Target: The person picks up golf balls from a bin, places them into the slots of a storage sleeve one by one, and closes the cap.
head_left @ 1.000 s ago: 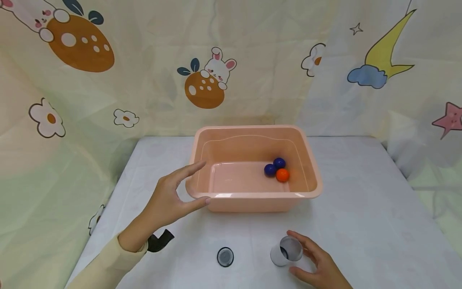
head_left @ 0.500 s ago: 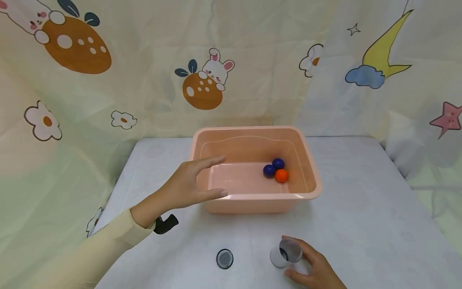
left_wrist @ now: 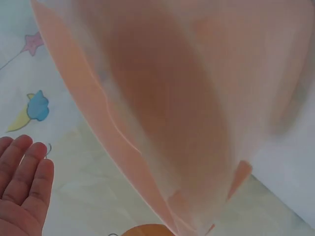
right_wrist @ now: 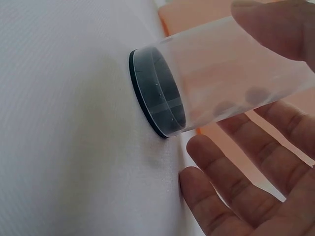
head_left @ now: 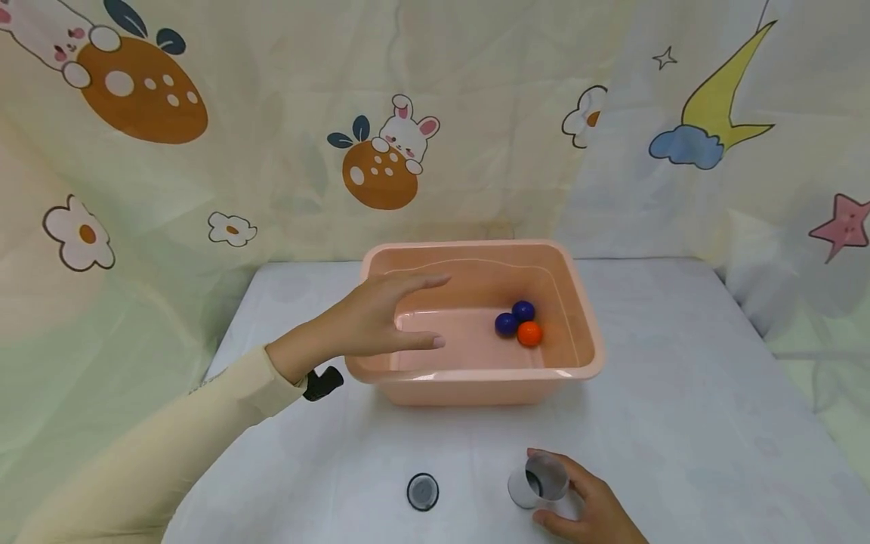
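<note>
Over the left part of the pink plastic basin (head_left: 476, 385) is my left hand (head_left: 387, 317), thumb and fingers spread apart with nothing between them. Two dark blue balls (head_left: 506, 325) and one orange ball (head_left: 529, 334) lie together in the basin's right half. My right hand (head_left: 587, 502) curves round a clear plastic cup (head_left: 519, 491) that stands on the table. In the right wrist view its dark base (right_wrist: 157, 93) meets the white cloth, the thumb (right_wrist: 275, 29) overlaps the cup's side, and the fingers reach along the other side.
A small round grey disc with a dark rim (head_left: 423, 493) lies on the white table (head_left: 680, 423) left of the cup. Printed cloth (head_left: 496, 128) hangs behind the table and along its sides. A black device (head_left: 323, 384) shows at the left wrist.
My left hand has moved right and away from me, from the basin's left edge to over its inside. The right hand stays round the cup; the balls keep their places.
</note>
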Tool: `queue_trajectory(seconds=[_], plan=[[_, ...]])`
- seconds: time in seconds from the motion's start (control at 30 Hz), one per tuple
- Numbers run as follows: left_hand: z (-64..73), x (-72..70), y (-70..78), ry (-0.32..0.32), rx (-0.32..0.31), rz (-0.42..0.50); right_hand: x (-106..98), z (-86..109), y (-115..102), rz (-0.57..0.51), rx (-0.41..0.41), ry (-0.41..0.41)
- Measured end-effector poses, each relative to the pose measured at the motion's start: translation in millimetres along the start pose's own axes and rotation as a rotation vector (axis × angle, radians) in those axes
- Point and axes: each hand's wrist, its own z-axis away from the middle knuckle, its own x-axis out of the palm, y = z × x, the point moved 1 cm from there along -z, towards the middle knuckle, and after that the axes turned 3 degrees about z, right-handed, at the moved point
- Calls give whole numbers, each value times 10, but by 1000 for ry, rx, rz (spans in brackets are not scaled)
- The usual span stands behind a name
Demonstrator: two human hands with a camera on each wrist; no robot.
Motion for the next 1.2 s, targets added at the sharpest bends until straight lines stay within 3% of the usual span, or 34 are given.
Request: queue_trajectory(seconds=[0.13, 0.3, 0.53, 0.87, 1.1, 1.13, 1.2], plan=[[-126, 3, -4, -43, 13, -22, 6, 8, 16, 10, 37, -4], [-244, -33, 8, -101, -31, -32, 20, 25, 17, 32, 90, -5], [-400, -162, 63, -120, 17, -63, 24, 1, 18, 72, 110, -21], [-674, -121, 52, -183, 32, -82, 42, -11, 23, 86, 15, 6], [-878, 21, -46, -221, 33, -1, 63, -22, -4, 92, -19, 19], [-894, 42, -39, -239, 8, 31, 65, -24, -6, 93, -15, 21], [-935, 95, 20, -296, 57, 181, 70, -21, -10, 102, -24, 34]])
